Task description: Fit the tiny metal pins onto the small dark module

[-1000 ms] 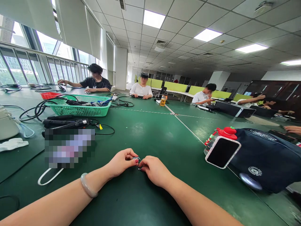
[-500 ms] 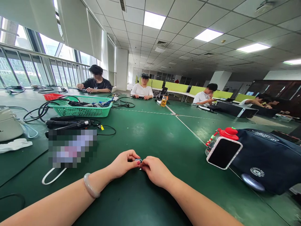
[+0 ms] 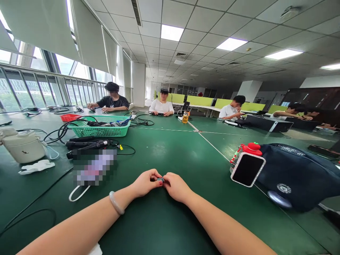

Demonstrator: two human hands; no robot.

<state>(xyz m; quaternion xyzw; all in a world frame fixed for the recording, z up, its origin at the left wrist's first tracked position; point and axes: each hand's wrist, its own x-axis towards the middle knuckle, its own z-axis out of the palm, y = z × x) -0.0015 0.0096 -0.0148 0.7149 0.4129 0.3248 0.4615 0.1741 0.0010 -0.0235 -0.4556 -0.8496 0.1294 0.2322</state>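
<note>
Small blue-grey part (image 3: 160, 180): held just above the green tabletop (image 3: 159, 226), between the two hands. Left hand (image 3: 146, 183): thumb and index nearly together, pinching the part. Right hand (image 3: 177, 187): fingers bunched close at the part's right end; cannot tell whether they grip it or merely touch.

Risks (judged): the part is tiny and held by fingertips only, so a slip or uneven push could flick it out onto the table. The fingers also cover most of it, so misalignment could go unnoticed.

Surroundings: at left, a blurred pouch (image 3: 97, 168) with a white strap near the left forearm, a loose black cable (image 3: 39, 196), a green plastic basket (image 3: 101, 131). At right, a smartphone (image 3: 248, 170) in front of a red-lidded bottle (image 3: 251, 149), beside a navy bag (image 3: 300, 173); all well apart from the hands.
</note>
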